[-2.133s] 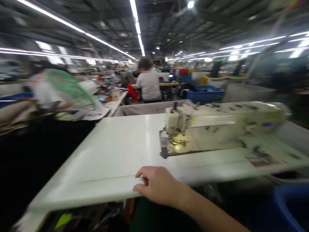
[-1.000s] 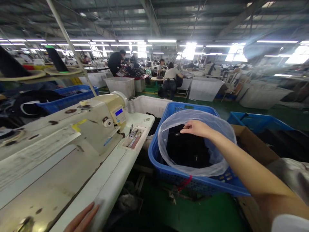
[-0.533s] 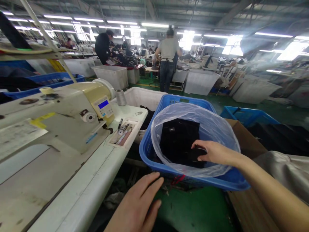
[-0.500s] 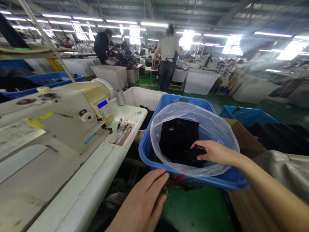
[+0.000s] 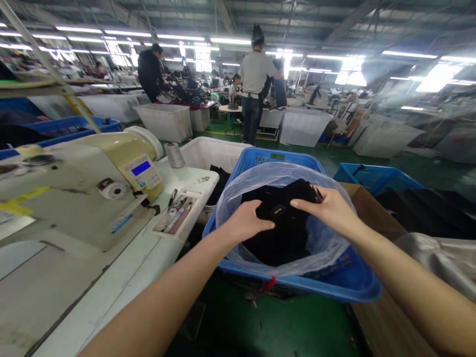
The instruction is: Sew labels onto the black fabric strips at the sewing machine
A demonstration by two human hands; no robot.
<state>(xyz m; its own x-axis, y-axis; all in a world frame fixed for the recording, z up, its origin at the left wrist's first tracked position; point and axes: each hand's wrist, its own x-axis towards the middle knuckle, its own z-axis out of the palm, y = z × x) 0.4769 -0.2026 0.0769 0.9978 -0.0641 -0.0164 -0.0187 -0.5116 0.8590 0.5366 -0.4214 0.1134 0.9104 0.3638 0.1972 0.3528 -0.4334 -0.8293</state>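
Note:
A black cloth piece (image 5: 288,218) with a small label is raised between my hands, over the mouth of a translucent plastic bag (image 5: 230,198). My right hand (image 5: 330,203) pinches its upper right part, thumb in front and fingers behind. On the left side, my left hand (image 5: 249,220) has its thumb and fingers closed on the cloth; some fingertips are hidden. The bag lines a blue plastic basket (image 5: 297,283). More black cloth lies under the held piece, and the two are hard to tell apart.
A sewing machine (image 5: 74,188) stands on a white table (image 5: 122,292) at left, with a thread cone (image 5: 174,155) and a small tool tray (image 5: 178,213). Right of the basket are a cardboard box (image 5: 379,210) and a blue crate (image 5: 379,176). People work farther back.
My left hand has moved from in front of the basket into the bag's mouth and taken hold of cloth. My right hand has risen, lifting the black cloth. The view has shifted slightly.

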